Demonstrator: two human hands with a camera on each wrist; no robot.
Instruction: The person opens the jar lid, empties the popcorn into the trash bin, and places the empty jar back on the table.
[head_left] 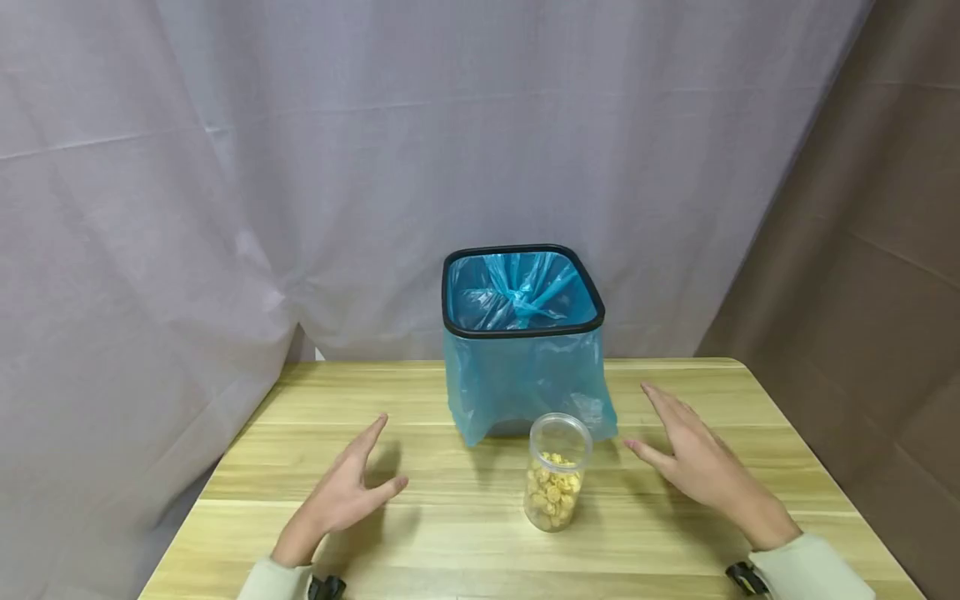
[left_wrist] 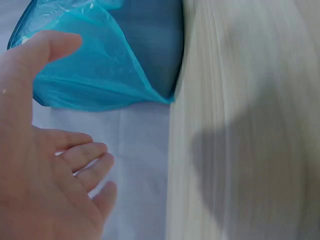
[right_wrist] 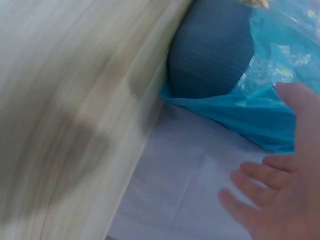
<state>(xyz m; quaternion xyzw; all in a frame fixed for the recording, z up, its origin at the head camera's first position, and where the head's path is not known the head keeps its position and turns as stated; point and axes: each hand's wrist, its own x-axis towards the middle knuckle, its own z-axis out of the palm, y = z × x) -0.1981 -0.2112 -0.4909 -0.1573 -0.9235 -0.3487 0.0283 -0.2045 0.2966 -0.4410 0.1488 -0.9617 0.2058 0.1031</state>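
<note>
A clear plastic jar (head_left: 553, 492), partly filled with yellow popcorn (head_left: 551, 500), stands upright on the table in the head view. Behind it is a trash bin (head_left: 525, 333) with a black rim, lined with a blue plastic bag (head_left: 525, 375) that hangs over its outside. My left hand (head_left: 347, 487) hovers over the table to the left of jar and bin, fingers extended and thumb spread, holding nothing. To the right of the jar, my right hand (head_left: 693, 454) is likewise spread and holds nothing. Both wrist views show the bin's bag beyond the fingers.
The wooden table (head_left: 420, 550) has its back edge just behind the bin. A grey curtain (head_left: 360, 167) hangs behind it, and a brown one (head_left: 862, 292) hangs along the right side.
</note>
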